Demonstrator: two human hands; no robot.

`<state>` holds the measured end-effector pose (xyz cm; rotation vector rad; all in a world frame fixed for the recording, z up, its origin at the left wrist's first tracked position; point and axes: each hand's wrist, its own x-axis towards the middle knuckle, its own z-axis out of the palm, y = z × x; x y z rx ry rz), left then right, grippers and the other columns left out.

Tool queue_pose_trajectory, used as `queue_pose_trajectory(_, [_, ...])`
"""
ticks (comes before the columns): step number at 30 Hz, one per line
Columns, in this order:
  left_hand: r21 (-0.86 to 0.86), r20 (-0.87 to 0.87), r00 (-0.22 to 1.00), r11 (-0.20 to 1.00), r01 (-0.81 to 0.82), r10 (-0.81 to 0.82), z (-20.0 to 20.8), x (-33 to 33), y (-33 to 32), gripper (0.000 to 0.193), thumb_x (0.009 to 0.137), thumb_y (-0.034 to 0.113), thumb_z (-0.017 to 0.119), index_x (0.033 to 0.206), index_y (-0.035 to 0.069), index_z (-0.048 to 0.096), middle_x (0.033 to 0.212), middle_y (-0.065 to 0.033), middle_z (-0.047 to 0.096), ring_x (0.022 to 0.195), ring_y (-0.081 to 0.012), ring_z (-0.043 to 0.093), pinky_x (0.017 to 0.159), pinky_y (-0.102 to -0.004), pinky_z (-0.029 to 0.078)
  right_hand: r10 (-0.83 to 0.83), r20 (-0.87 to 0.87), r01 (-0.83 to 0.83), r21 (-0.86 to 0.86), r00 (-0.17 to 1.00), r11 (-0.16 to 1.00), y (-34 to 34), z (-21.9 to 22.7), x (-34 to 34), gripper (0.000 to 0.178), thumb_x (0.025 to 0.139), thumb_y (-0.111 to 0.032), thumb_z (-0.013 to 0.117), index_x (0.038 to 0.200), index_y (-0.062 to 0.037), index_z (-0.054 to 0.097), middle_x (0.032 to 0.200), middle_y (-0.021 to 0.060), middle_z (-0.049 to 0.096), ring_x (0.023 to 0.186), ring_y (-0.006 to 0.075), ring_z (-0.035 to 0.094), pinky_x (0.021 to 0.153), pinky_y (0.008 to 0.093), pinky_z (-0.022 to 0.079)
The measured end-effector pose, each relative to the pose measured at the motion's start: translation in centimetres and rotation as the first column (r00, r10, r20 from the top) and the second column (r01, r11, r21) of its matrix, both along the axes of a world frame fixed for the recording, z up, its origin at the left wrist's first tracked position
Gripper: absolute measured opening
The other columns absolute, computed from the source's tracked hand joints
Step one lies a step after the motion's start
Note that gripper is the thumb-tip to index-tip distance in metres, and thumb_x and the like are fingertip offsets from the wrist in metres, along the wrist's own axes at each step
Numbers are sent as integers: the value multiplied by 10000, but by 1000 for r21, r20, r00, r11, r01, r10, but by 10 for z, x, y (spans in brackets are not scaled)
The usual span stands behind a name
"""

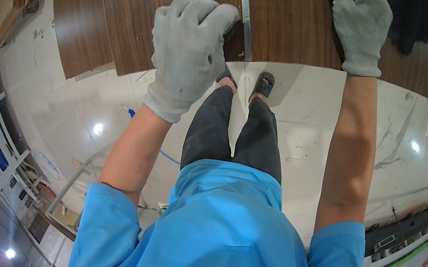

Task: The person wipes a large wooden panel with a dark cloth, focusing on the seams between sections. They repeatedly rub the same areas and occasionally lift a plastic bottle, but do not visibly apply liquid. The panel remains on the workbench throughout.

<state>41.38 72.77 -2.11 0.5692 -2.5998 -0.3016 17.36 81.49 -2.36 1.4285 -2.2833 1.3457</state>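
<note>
My left hand [193,35] curls over the brown boards [301,29] before me, any grip hidden; my right hand [362,25] lies over them, partly out of view, its hold unclear; two pale strips [245,13] already cross the boards; what is left, I can't tell.

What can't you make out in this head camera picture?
All in the head view:
Left hand: palm and anything in it, hidden by the hand's back.
Right hand: fingers, partly cut off by the top edge.
Brown panel: far end, cut off there too.
Black item: likewise cut off.
</note>
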Motion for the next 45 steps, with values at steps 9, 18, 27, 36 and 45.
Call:
queue_pose_trajectory(9, [-27, -36, 997, 998, -64, 63, 6, -32, -31, 112, 880, 96, 657, 991, 88, 669, 868, -111, 666, 875, -333, 642, 775, -446, 469, 7, -5, -7, 5, 1000, 1000, 4, 2, 1, 39, 865, -22, 748, 892, -19, 719, 869, 111, 699, 816, 246, 684, 741, 338, 528])
queue_pose_trajectory(18, [79, -3, 994, 991, -106, 107, 16, 47, -27, 307, 774, -18, 695, 1023, 158, 734, 966, -29, 685, 939, -252, 635, 841, -399, 471, 6, 23, -7, 48, 1000, 999, 2, 8, 3, 43, 869, -8, 742, 903, -9, 715, 883, 100, 687, 810, 216, 667, 727, 316, 517])
queue_pose_trajectory(27, [4, 7, 992, 992, -125, 125, -2, 54, -15, 327, 755, 15, 700, 1025, 199, 701, 956, 10, 652, 922, -233, 596, 833, -396, 424, -33, -60, 37, 65, 998, 997, 0, -1, 5, 44, 880, -12, 736, 901, 3, 700, 887, 95, 683, 815, 202, 661, 751, 306, 517])
queue_pose_trajectory(36, [-67, -99, 987, 989, -133, 126, -10, 33, -28, 323, 761, 22, 695, 1028, 204, 695, 959, 11, 651, 912, -232, 597, 802, -399, 419, -30, -8, 31, 81, 1000, 996, -3, -4, -7, 56, 889, -28, 739, 909, 2, 697, 883, 96, 685, 823, 196, 662, 758, 305, 516])
queue_pose_trajectory(45, [-108, -4, 987, 981, -161, 162, -1, 25, -32, 245, 835, 41, 748, 1053, 151, 745, 989, 5, 704, 951, -215, 633, 846, -366, 468, -27, 28, 24, 107, 999, 994, 1, 5, 7, 59, 890, -36, 745, 912, -6, 700, 878, 92, 681, 822, 192, 658, 758, 301, 511])
